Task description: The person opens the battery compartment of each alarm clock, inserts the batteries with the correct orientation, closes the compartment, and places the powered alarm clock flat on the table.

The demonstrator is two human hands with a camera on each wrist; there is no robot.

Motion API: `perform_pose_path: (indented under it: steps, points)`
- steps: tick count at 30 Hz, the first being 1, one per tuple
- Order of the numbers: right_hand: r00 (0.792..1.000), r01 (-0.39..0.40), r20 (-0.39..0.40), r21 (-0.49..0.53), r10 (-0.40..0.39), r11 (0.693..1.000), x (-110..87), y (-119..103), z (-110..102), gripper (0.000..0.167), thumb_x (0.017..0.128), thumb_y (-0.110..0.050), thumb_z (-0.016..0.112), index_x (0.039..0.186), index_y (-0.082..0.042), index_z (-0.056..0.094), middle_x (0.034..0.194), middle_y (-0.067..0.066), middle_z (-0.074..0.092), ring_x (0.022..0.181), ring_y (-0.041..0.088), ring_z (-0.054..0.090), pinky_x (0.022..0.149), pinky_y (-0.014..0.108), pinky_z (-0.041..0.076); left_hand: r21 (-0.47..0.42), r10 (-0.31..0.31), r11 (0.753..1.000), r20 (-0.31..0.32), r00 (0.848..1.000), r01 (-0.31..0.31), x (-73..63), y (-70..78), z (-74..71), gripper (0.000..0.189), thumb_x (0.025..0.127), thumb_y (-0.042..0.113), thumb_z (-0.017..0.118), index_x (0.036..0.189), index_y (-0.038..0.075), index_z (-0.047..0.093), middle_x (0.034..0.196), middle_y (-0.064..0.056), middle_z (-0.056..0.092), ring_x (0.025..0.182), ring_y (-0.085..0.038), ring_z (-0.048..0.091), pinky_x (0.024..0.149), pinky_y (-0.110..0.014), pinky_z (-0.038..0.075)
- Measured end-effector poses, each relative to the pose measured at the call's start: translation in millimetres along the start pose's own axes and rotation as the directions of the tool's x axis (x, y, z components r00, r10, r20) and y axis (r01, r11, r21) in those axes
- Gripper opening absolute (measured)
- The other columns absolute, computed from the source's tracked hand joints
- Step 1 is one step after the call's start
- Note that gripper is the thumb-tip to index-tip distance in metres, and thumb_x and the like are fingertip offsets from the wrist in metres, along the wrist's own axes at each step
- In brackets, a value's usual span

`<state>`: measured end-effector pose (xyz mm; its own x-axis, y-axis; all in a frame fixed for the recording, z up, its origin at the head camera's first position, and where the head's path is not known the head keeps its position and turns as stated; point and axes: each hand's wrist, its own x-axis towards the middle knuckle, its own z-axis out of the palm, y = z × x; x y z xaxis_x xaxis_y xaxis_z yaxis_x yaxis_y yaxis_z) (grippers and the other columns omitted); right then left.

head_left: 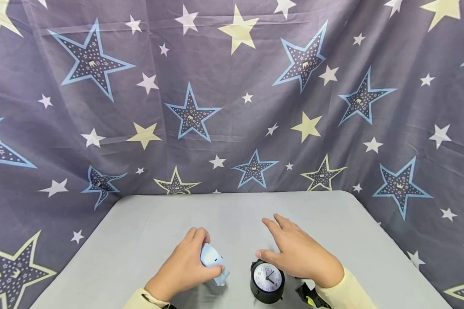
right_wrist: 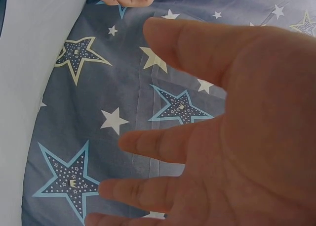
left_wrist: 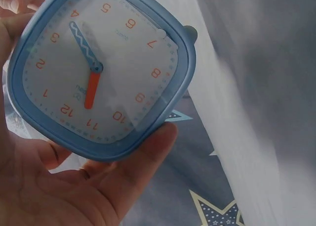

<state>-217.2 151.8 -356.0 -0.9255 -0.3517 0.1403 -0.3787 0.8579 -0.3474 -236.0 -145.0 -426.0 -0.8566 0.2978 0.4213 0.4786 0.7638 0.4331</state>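
Note:
My left hand (head_left: 187,266) grips a light blue alarm clock (head_left: 212,259) by its sides, low over the table. In the left wrist view the blue clock (left_wrist: 113,122) shows a white dial with orange numbers, an orange hand and a blue hand. The fingers (left_wrist: 148,152) wrap its rim. My right hand (head_left: 297,249) is spread with nothing in it, beside and above a round black alarm clock (head_left: 267,279) whose white dial faces up. In the right wrist view the right hand (right_wrist: 237,122) has its fingers stretched apart.
A pale grey table (head_left: 147,223) spreads under both hands. Dark curtain cloth (head_left: 224,77) with a star pattern hangs behind it and along both sides. At the right wrist is a black strap (head_left: 311,296) with a yellow bit.

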Motion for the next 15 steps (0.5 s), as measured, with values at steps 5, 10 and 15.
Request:
perform_pose_path:
  steps: [5, 10, 15]
  points:
    - [1.0, -0.002, 0.003, -0.002, 0.002, 1.0, -0.1, 0.6, 0.4, 0.081, 0.093, -0.059, 0.067, 0.157, -0.016, 0.044, 0.163, 0.025, 0.035, 0.147, 0.048, 0.037, 0.117, 0.064, 0.034, -0.034, -0.016, 0.999, 0.042, 0.999, 0.017, -0.9, -2.6, 2.5, 0.056, 0.063, 0.042, 0.088, 0.1, 0.024, 0.049, 0.095, 0.009, 0.044, 0.078, -0.006, 0.046, 0.065, -0.019, 0.043]
    - [1.0, -0.001, 0.004, 0.003, 0.001, 1.0, 0.3, 0.2, -0.2, 0.079, 0.093, -0.056, 0.068, 0.156, -0.015, 0.045, 0.162, 0.025, 0.036, 0.148, 0.047, 0.038, 0.117, 0.063, 0.034, -0.063, -0.029, 0.997, 0.078, 0.997, 0.034, -2.1, -5.6, 3.8, 0.059, 0.064, 0.041, 0.088, 0.103, 0.024, 0.048, 0.096, 0.009, 0.046, 0.08, -0.007, 0.047, 0.066, -0.02, 0.043]
    - [1.0, -0.002, 0.012, 0.001, 0.002, 1.0, 1.1, -0.3, -0.4, 0.079, 0.093, -0.056, 0.068, 0.156, -0.014, 0.045, 0.162, 0.024, 0.037, 0.148, 0.046, 0.037, 0.118, 0.063, 0.032, -0.1, -0.003, 0.995, 0.083, 0.997, 0.011, -3.1, -9.0, 5.2, 0.059, 0.063, 0.038, 0.089, 0.102, 0.023, 0.047, 0.094, 0.01, 0.047, 0.08, -0.006, 0.048, 0.065, -0.02, 0.044]
